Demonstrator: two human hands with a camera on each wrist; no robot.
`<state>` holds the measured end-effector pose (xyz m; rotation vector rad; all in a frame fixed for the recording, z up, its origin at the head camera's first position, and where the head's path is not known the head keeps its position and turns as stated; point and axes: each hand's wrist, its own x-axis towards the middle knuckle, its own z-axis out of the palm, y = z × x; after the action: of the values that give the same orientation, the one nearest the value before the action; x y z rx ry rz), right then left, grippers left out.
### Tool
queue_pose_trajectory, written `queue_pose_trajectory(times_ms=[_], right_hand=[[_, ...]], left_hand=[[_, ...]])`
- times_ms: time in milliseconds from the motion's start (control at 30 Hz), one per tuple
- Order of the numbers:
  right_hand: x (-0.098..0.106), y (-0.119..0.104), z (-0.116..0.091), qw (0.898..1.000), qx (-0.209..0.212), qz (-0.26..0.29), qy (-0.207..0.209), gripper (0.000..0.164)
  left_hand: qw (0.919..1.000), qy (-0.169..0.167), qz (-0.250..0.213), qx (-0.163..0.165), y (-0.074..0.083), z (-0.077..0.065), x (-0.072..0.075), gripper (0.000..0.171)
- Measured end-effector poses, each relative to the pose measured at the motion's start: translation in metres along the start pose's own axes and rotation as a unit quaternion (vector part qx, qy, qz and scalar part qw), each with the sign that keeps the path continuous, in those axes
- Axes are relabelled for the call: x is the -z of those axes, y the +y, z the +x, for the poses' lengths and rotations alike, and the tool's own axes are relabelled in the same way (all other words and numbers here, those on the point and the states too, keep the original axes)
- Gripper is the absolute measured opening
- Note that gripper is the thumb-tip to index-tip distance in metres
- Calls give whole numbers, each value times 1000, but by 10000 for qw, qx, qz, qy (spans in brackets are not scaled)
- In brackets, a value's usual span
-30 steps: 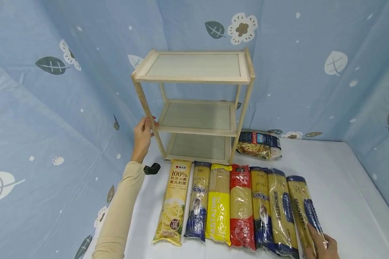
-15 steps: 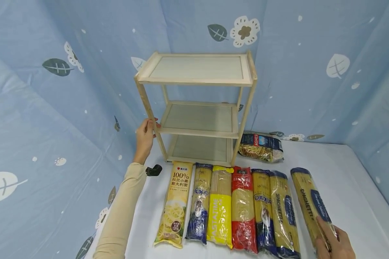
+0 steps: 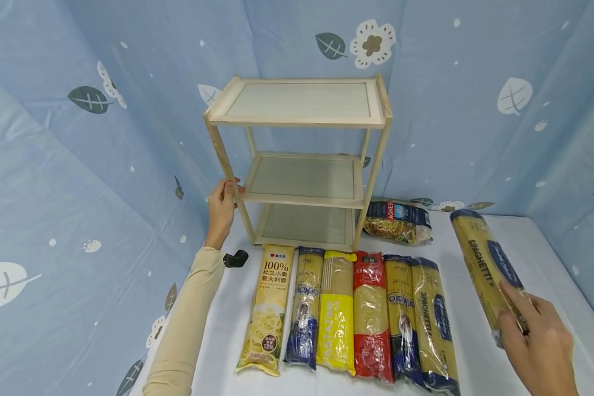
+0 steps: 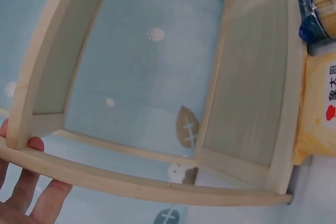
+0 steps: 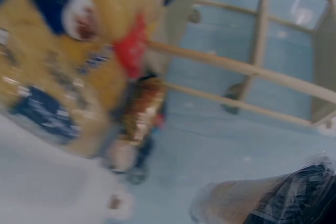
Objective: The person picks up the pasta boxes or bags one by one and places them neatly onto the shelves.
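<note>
My left hand (image 3: 221,212) grips the left front post of a three-tier wooden shelf rack (image 3: 302,202) at middle-shelf height. The left wrist view shows its fingers (image 4: 52,198) around the pale post. On the right, my right hand (image 3: 542,335) holds a long pack of spaghetti (image 3: 482,258) by its near end, thumb and fingers on either side. This pack is tilted, its dark blue far end pointing up and away. Part of it shows at the bottom of the blurred right wrist view. To its left lies another spaghetti pack (image 3: 432,324) of like design.
Several pasta packs lie side by side before the rack, from a cream one (image 3: 264,308) through a yellow one (image 3: 335,313) to a red one (image 3: 371,313). A bag of pasta (image 3: 397,221) lies behind, right of the rack. A small black object (image 3: 235,258) sits by the left forearm.
My right hand has lifted the rightmost spaghetti pack from the row and moved it up and to the right. My left hand stays on the rack's post.
</note>
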<state>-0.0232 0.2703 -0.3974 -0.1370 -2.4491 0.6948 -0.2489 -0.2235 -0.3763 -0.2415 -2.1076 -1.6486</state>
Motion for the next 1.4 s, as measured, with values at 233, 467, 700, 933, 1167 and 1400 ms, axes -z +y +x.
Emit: queue_pose_trajectory(times_ms=[233,467,700,933,1167,1400], right_hand=[[16,-25,39,9960,855,130,242,40],[25,-47,69,9885,1421,305,409,39],[34,-70,91,9824,1730,423,558,38],[41,-91,112,9789,1858,469,703,37],[47,-114,132,9787,1826,430,837,35],[50,-139,156,9738,1998,549,938,34]], left_hand=[[10000,25,62,7,-1,0,0,34],[10000,-13,-41,-56,0,0,1,34],[10000,-18,80,-49,0,-3,1,34],[9998,44,199,-74,-1,-2,0,34],[9997,79,133,-170,-3,-2,-1,32],[9998,33,155,-152,-1,-2,0,32]])
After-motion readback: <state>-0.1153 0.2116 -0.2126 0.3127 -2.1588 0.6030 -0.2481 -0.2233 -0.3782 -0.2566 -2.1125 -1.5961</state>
